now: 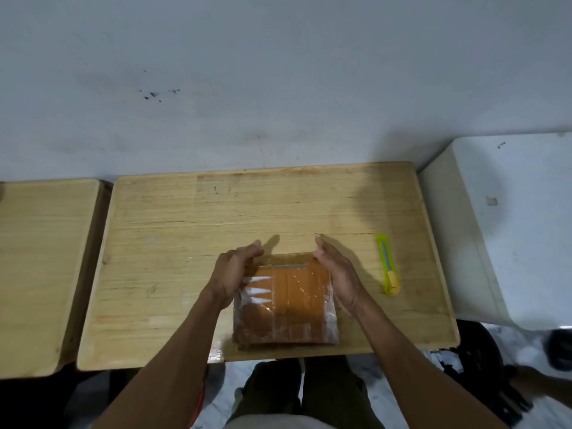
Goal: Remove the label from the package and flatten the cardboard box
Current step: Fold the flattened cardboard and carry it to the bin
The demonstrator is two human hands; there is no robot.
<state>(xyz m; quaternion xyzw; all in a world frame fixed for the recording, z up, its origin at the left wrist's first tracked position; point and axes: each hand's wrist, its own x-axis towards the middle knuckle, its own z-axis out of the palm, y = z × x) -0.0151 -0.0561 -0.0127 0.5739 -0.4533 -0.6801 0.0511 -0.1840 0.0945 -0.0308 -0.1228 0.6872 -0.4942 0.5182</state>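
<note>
A brown cardboard box, wrapped in clear shiny tape, stands near the front edge of the wooden table. White torn label remnants show on its upper left face. My left hand presses against the box's left side, fingers curled over the far left corner. My right hand lies flat against the right side, fingers pointing away from me. Both hands clasp the box between them.
A yellow-green utility knife lies on the table to the right of the box. A second wooden table stands at the left, a white block at the right. A wall rises behind.
</note>
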